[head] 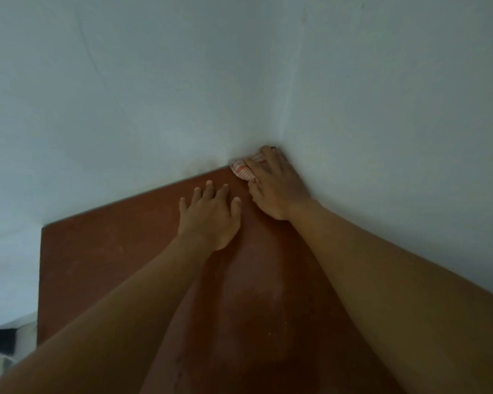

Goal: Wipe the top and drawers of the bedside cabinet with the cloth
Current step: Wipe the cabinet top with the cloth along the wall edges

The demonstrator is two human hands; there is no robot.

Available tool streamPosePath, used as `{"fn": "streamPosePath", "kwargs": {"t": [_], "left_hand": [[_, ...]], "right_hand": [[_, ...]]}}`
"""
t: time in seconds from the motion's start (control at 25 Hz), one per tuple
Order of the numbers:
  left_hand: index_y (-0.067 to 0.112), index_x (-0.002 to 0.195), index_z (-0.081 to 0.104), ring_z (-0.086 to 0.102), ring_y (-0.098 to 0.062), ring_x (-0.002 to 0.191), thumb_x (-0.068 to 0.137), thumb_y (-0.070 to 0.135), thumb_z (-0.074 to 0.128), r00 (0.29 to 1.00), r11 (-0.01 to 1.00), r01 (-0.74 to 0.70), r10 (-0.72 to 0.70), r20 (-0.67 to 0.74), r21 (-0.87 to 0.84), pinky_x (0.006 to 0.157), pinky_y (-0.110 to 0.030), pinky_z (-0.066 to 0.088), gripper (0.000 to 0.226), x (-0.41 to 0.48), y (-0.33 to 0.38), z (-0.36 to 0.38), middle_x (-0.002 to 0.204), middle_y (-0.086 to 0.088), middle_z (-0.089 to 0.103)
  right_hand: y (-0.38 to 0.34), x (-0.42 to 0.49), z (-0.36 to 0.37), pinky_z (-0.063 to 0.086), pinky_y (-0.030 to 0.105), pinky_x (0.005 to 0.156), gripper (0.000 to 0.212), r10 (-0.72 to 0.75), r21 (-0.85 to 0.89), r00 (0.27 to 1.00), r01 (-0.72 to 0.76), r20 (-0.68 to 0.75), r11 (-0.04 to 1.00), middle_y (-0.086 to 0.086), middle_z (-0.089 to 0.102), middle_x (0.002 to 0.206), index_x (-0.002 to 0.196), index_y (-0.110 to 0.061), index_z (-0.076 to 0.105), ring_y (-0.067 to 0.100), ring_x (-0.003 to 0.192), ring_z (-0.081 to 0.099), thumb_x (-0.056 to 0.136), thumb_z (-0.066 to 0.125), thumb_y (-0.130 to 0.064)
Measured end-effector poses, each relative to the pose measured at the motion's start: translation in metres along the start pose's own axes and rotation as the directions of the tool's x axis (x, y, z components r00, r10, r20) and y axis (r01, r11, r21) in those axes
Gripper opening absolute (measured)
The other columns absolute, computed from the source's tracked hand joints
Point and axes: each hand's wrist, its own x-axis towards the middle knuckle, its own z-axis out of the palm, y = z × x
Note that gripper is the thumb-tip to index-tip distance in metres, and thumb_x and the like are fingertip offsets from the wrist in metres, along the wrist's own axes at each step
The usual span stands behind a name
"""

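Note:
The bedside cabinet's reddish-brown top fills the lower half of the head view and runs back into the room corner. A white cloth with orange-red stripes lies bunched at the far corner of the top, against the walls. My right hand lies over the cloth with fingers spread across it, pressing it down. My left hand rests flat on the wood just left of it, fingers spread, holding nothing. The drawers are out of view.
Pale walls meet in a corner right behind the cloth and border the top at the back and right. Past the cabinet's left edge, low down, dark and light fabric shows. Faint dusty smears mark the wood.

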Motion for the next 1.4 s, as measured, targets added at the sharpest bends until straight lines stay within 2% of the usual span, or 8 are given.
{"fn": "streamPosePath", "kwargs": {"t": [0.12,0.36,0.56,0.72,1.04,1.28,1.4], "left_hand": [[0.029,0.161,0.014,0.004,-0.028,0.157,0.102,0.057,0.012,1.000,1.000,0.009,-0.009,0.012,-0.004,0.121,-0.062,0.005,0.066,-0.006,-0.001,0.008,0.171,-0.004,0.005],[0.033,0.161,0.010,0.000,-0.027,0.157,0.096,0.066,0.003,0.992,0.998,0.035,-0.040,0.123,0.045,0.118,-0.068,-0.001,0.073,-0.002,0.004,-0.006,0.171,-0.001,-0.001],[0.033,0.161,0.010,0.004,-0.029,0.157,0.091,0.075,0.002,0.983,0.992,0.054,-0.072,0.167,0.111,0.117,-0.071,-0.001,0.082,-0.001,0.012,-0.014,0.171,-0.001,-0.001],[0.034,0.161,0.017,0.005,-0.033,0.156,0.086,0.081,-0.001,0.985,0.988,0.085,-0.103,0.139,0.133,0.116,-0.073,-0.003,0.089,-0.018,0.026,-0.013,0.171,-0.002,0.010],[0.035,0.160,0.018,-0.003,-0.031,0.157,0.093,0.074,0.004,0.997,0.999,-0.046,0.044,0.069,0.028,0.118,-0.069,-0.003,0.079,-0.144,0.069,0.044,0.170,-0.001,0.012],[0.035,0.160,0.018,-0.003,-0.029,0.157,0.095,0.072,0.006,0.997,0.999,-0.036,0.037,0.067,-0.018,0.119,-0.068,-0.002,0.076,-0.208,0.061,0.060,0.170,0.000,0.012],[0.035,0.160,0.018,-0.001,-0.028,0.157,0.095,0.071,0.008,0.999,0.999,-0.022,0.023,0.041,-0.039,0.119,-0.067,0.000,0.075,-0.227,0.053,0.063,0.170,0.000,0.014]], "right_hand": [[0.001,-0.007,0.013,-0.002,0.045,0.128,0.063,0.022,-0.079,0.999,-0.019,0.025,0.997,0.002,-0.002,0.173,0.164,-0.029,0.006,0.030,0.159,-0.010,0.107,0.024,-0.049],[0.001,-0.021,0.013,-0.003,0.044,0.128,0.062,0.034,-0.095,0.999,-0.030,0.037,0.995,-0.001,-0.002,0.173,0.164,-0.032,0.006,0.029,0.159,-0.008,0.107,0.024,-0.050],[0.001,-0.085,0.025,0.008,0.049,0.128,0.068,0.057,-0.091,0.998,-0.059,-0.025,0.994,0.004,0.011,0.172,0.163,-0.028,0.017,0.034,0.159,0.005,0.099,0.016,-0.051],[0.005,-0.157,0.036,0.018,0.053,0.126,0.065,0.065,-0.070,0.995,-0.070,-0.074,0.995,0.008,0.025,0.169,0.160,-0.024,0.030,0.038,0.156,0.019,0.099,0.024,-0.047],[0.019,-0.307,0.051,0.027,0.054,0.123,0.064,0.120,-0.095,0.990,-0.127,-0.078,0.987,0.007,0.023,0.170,0.162,-0.025,0.026,0.037,0.156,0.018,0.101,0.029,-0.046],[0.024,-0.406,0.056,0.037,0.058,0.117,0.059,0.174,-0.098,0.984,-0.176,-0.025,0.979,0.004,0.030,0.167,0.158,-0.027,0.036,0.043,0.153,0.025,0.101,0.030,-0.044],[0.027,-0.446,0.060,0.050,0.059,0.105,0.057,0.188,-0.109,0.982,-0.190,-0.031,0.976,0.001,0.034,0.165,0.157,-0.028,0.038,0.046,0.146,0.036,0.100,0.038,-0.030]]}}
